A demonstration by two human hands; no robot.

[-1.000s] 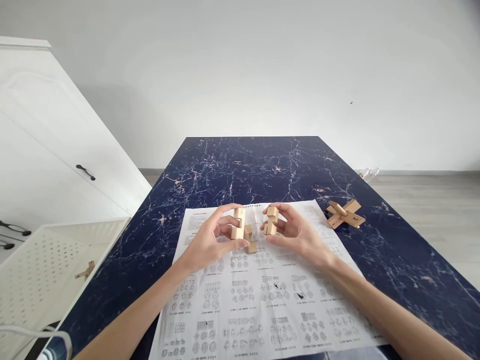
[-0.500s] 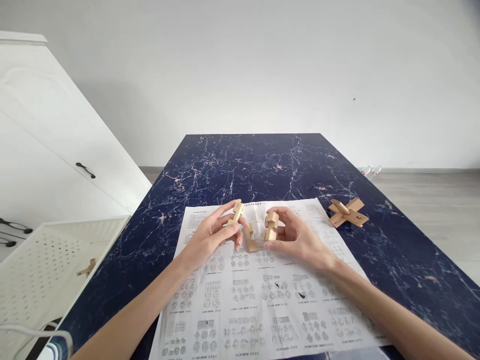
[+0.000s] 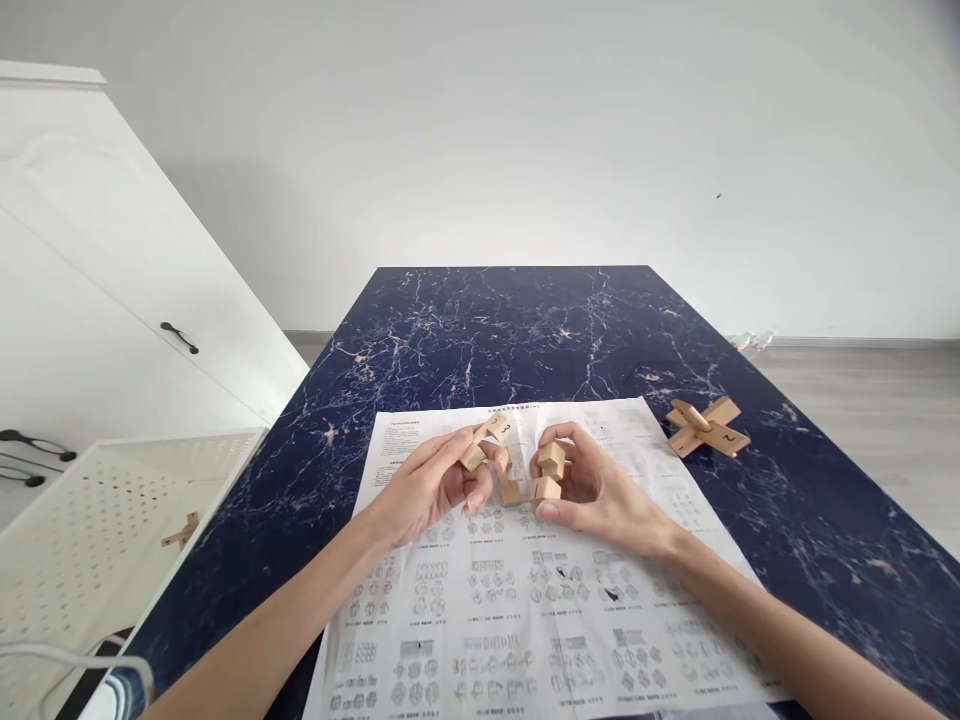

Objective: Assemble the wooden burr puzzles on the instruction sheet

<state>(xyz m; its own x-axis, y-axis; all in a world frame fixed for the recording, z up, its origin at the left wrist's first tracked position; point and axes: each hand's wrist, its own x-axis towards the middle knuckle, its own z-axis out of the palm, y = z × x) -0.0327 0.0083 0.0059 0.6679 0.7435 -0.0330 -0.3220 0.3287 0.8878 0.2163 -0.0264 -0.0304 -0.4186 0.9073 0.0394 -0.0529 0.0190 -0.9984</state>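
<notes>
By the left hand (image 3: 431, 482) a notched wooden block (image 3: 498, 428) is pinched, by the right hand (image 3: 600, 488) a second block (image 3: 552, 460), both over the printed sheet (image 3: 457, 620). Light, stiff handling is suggested; solid ends are best gripped.

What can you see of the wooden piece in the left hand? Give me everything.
The wooden piece is a short, pale block, apparently bare wood, with a notch cut into it. Dark 3s mark two faces at one end. It is tilted, the numbered end up and to the right, the other end down to the left. The left hand grips it above the printed sheet. Fingers hide part of it, so its full shape cannot be told.
</notes>
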